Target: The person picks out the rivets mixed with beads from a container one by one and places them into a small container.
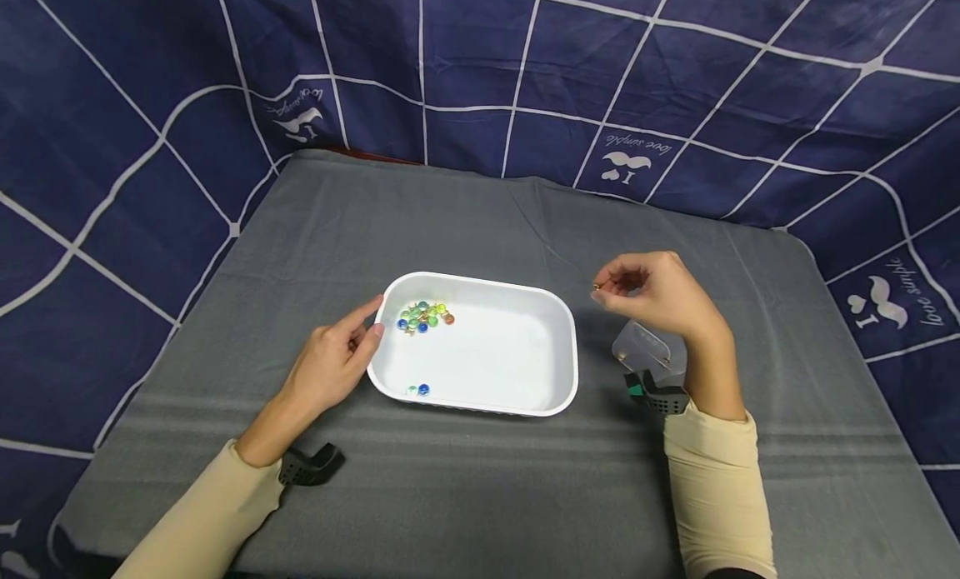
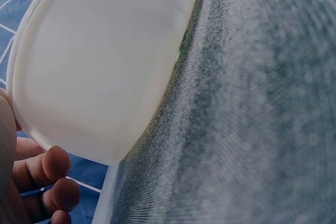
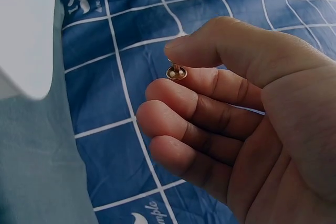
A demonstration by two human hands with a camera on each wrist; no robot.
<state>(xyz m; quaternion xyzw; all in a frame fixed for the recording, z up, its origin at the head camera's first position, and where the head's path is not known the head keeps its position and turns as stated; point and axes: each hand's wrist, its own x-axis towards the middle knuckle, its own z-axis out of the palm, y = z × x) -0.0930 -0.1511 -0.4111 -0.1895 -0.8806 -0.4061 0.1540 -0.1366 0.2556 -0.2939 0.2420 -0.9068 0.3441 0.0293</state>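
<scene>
Between thumb and forefinger, my right hand (image 1: 656, 291) pinches a small brass thumbtack (image 3: 176, 72); its hollow underside shows in the right wrist view. The hand is raised to the right of a white tray (image 1: 495, 371). My left hand (image 1: 333, 358) rests its thumb and forefinger on the tray's left rim, the other fingers loosely bent beside it. Inside the tray, a cluster of coloured glass marbles (image 1: 423, 312) mixed with brass bits lies at the upper left. A blue marble (image 1: 423, 390) and a pale one sit near the front wall.
A small clear plastic box (image 1: 647, 350) stands below my right hand, partly hidden by the wrist, with a few tiny brass pieces in it. Grey cloth (image 1: 480, 487) covers the table. Blue checked cloth (image 1: 480, 71) hangs around its back and sides.
</scene>
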